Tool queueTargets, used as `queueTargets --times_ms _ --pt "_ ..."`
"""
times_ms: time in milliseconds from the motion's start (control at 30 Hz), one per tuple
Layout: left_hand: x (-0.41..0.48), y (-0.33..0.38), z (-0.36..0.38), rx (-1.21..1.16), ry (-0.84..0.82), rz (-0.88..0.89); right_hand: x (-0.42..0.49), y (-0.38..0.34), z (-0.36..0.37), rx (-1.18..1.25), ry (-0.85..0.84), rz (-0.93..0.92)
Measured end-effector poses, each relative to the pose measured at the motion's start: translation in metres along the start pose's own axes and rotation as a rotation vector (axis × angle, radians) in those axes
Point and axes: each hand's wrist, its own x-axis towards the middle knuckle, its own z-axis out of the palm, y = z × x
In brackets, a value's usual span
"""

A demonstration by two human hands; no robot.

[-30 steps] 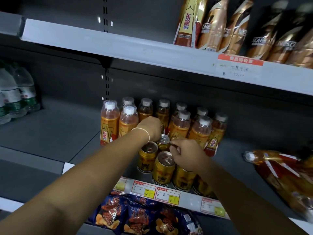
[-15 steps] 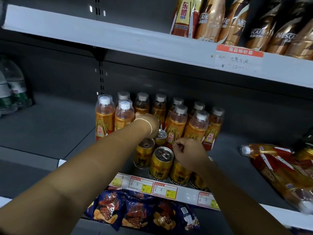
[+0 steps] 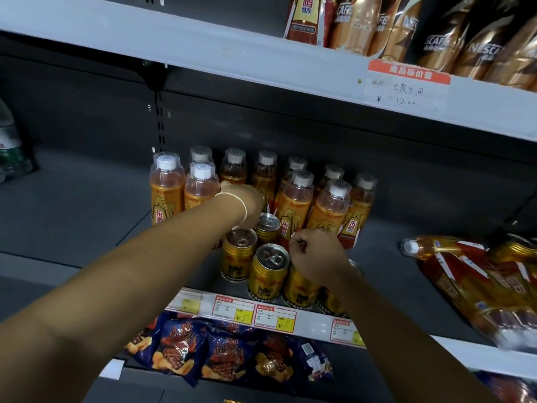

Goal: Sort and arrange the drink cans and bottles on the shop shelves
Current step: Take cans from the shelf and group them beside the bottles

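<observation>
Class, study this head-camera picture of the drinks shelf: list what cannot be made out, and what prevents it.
- Head view: left hand fingers, hidden behind its own wrist among the bottles; grip unknowable.
- Head view: top of the gold can under the right hand, covered by the fist.
- Head view: price labels, print too small.
- Head view: water bottle, cut by the left edge.

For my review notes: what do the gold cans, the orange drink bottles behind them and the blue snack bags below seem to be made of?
Gold cans: metal, likely aluminium, with glossy printed sides and bare silvery tops with pull tabs.
Orange drink bottles: clear plastic, see-through above the printed sleeve, with white caps.
Blue snack bags: thin glossy film, probably plastic; the crinkles catch light.
</observation>
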Motion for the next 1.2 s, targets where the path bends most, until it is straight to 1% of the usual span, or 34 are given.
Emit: queueTargets --times_ms 167,333,400,500,600,767,867,1200 --pt "-0.019 -0.005 -0.021 0.011 0.115 -0.027 -0.002 -0.002 -0.002 -0.003 0.037 -0.031" --pt "-0.039 -0.006 -0.035 -0.139 0.272 0.008 -0.007 0.002 -0.01 0.0 0.164 -0.144" --pt "-0.048 -0.005 -0.04 -0.2 0.329 0.012 -0.008 0.007 -0.021 -0.016 0.195 -0.157" --pt "-0.063 0.004 -0.048 -0.303 0.377 -0.001 -0.015 0.022 -0.039 -0.032 0.189 -0.156" --pt "-0.077 0.023 -0.056 -0.342 0.408 -0.005 -0.031 0.041 -0.058 -0.096 0.16 -0.139" --pt "-0.098 0.081 -0.072 -0.395 0.455 0.052 -0.07 0.084 -0.089 -0.205 0.054 -0.081" --pt "-0.111 0.127 -0.083 -0.401 0.446 0.106 -0.101 0.116 -0.112 -0.242 0.022 -0.035" --pt "-0.154 0.319 -0.124 -0.426 0.479 0.376 -0.253 0.24 -0.206 -0.311 0.075 0.153"
